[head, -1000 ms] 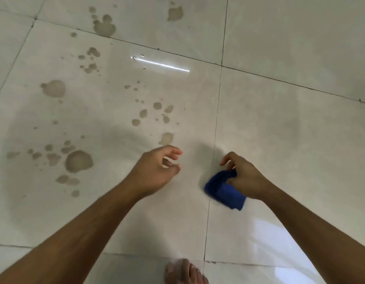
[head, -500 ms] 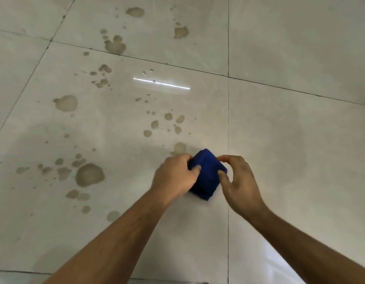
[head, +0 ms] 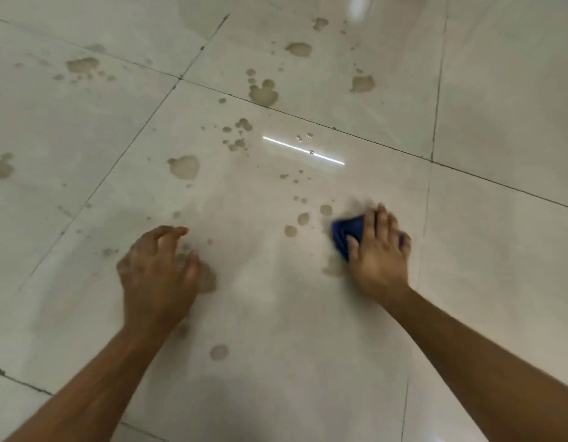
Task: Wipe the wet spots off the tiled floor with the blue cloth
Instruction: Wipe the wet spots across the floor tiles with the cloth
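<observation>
On tiled floor [head: 499, 282] | right hand [head: 380, 253] flat, pressing blue cloth [head: 346, 232] | left hand [head: 158, 269] spread, empty

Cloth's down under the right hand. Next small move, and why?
Probably sweep the right hand, pressing the blue cloth on the floor, a little leftward: three wet spots lie just beside the cloth, unwiped. The left hand holds nothing.

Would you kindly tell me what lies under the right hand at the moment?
The blue cloth lies under the right hand, pressed onto the tiled floor; its left part shows. Whether wet spots sit beneath the cloth cannot be seen.
</observation>
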